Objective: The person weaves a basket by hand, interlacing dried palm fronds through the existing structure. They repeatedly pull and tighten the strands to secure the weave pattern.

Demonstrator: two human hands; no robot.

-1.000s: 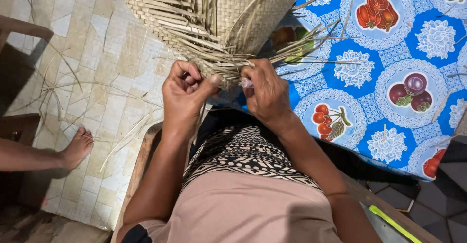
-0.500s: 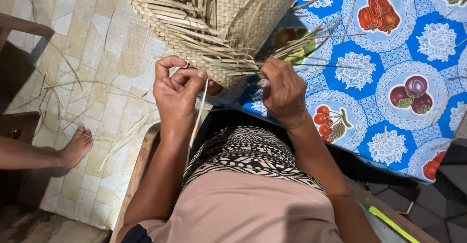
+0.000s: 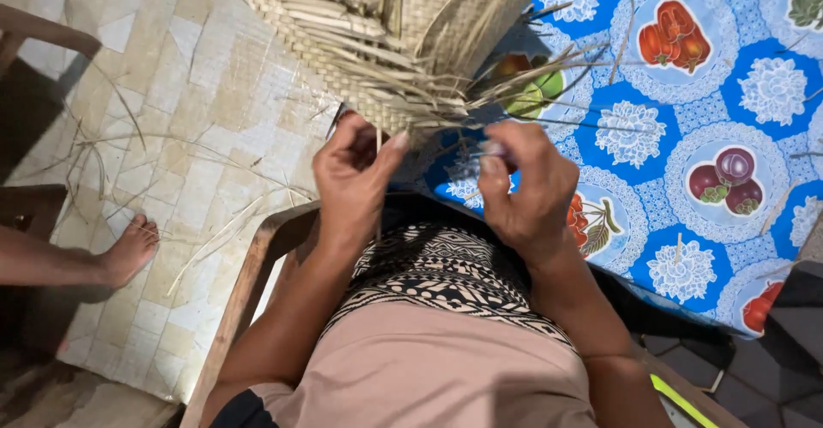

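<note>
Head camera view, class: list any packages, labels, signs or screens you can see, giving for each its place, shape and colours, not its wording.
None in view: no package, label, sign or screen.
Nearest to it: a printed tablecloth, on the right, blue with white flower shapes and round fruit and vegetable pictures.
Woven straw piece, top centre, tan, loose strips at its edge.
Left hand and right hand pinch those strips.

The woven mat (image 3: 403,25) lies on the tablecloth (image 3: 686,137), above both hands, a foot (image 3: 129,248) left.
</note>
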